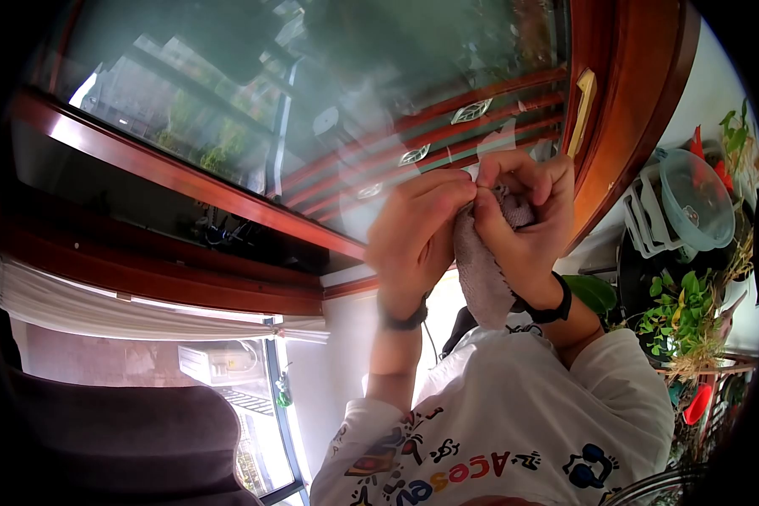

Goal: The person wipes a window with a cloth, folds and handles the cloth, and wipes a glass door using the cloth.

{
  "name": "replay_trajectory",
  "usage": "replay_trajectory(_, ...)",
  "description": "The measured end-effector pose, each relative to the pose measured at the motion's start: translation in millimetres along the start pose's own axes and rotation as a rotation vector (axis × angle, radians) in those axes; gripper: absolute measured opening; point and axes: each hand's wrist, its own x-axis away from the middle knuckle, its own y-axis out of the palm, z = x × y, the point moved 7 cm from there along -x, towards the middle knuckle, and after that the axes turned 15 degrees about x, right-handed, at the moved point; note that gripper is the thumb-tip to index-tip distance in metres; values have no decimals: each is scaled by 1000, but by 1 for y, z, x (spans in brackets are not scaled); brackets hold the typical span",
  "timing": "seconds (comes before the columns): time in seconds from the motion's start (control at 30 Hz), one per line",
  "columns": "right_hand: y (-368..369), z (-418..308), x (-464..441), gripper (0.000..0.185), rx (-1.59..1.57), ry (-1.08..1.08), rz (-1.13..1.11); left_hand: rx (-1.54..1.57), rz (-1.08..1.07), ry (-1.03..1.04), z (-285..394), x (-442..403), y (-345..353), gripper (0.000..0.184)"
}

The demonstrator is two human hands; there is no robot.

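A soft grey cloth (485, 282), sock-like in shape, hangs down from between my two hands, its narrow end near the front of my shirt. My left hand (417, 223) is closed, thumb and forefinger pinching at the cloth's upper edge. Fingers curled, my right hand (533, 202) grips the bunched upper part, its fingertips meeting those of the left. A darker, ribbed-looking fold shows inside the right hand. Part of the cloth is hidden behind the fingers, and whether it is really a sock I cannot tell.
Just beyond my hands is a large glass pane (228, 101) in a red-brown wooden frame, with a brass-coloured handle (582, 110). Potted plants (687, 312) and a clear plastic basin (696, 198) stand to the right. A dark chair back (126, 438) and a white curtain (143, 304) are at left.
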Motion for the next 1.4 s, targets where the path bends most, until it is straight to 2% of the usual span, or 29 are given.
replay_trajectory(0.47,-7,-4,-4,43,61,-3,-4,8,-17,-7,-4,1,6,19)
replay_trajectory(0.6,-11,-4,-8,42,73,19,-30,-151,-187,-25,7,-9,17,28)
replay_trajectory(0.7,-12,-4,-10,41,67,59,-2,-51,-147,163,10,-5,21,40)
replay_trajectory(0.83,-13,0,-9,40,13,101,36,-99,-280,170,14,-7,24,46)
replay_trajectory(1.1,-13,-3,-7,40,1,106,68,-129,-281,292,14,-2,24,45)
replay_trajectory(1.4,-17,-1,-9,39,30,93,93,-193,-267,201,15,-5,32,44)
